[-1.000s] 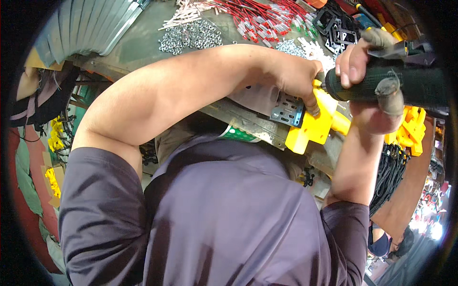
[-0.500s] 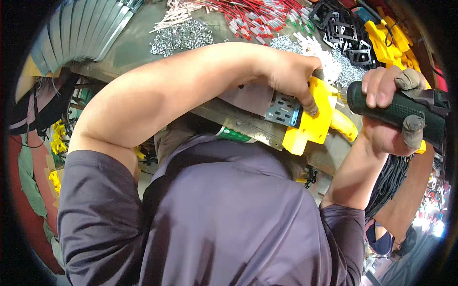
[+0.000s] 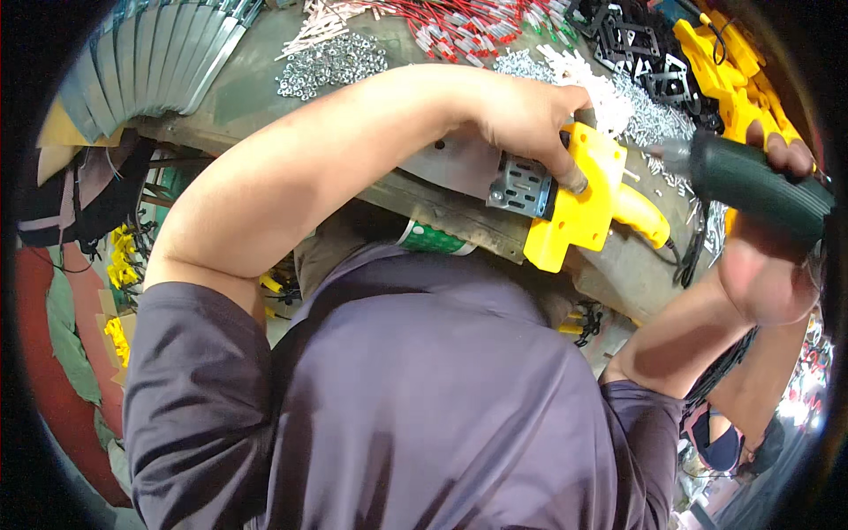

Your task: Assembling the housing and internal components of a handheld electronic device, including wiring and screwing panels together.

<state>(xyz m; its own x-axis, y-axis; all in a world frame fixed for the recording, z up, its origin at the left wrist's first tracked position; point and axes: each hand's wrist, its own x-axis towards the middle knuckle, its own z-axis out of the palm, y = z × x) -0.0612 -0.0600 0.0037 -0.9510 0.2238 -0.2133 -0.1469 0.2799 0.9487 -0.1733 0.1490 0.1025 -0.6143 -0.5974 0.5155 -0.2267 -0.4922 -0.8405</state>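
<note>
My left hand (image 3: 532, 124) is closed on the top of a yellow power tool housing (image 3: 579, 216), its fingers over the upper edge. A perforated metal plate (image 3: 523, 187) joins the housing on the left, and a yellow handle (image 3: 640, 216) extends to the right. What looks like a screw (image 3: 631, 177) sticks out of the housing's right side. Off to the right, my right hand (image 3: 770, 281) grips a dark green electric screwdriver (image 3: 746, 181). Its blurred tip points left toward the housing, with a gap between them.
Loose nuts (image 3: 331, 66), red wires (image 3: 459, 31) and screws (image 3: 654, 115) lie in heaps on the bench's far side. Black brackets (image 3: 640, 44) and yellow housings (image 3: 729, 62) are at the far right. Curved metal strips (image 3: 159, 57) stand far left. A black cord (image 3: 685, 261) trails from the handle.
My right hand has drawn the electric screwdriver rightward, away from the housing. The left hand keeps its hold, and the housing has shifted slightly up. The black cord shows now.
</note>
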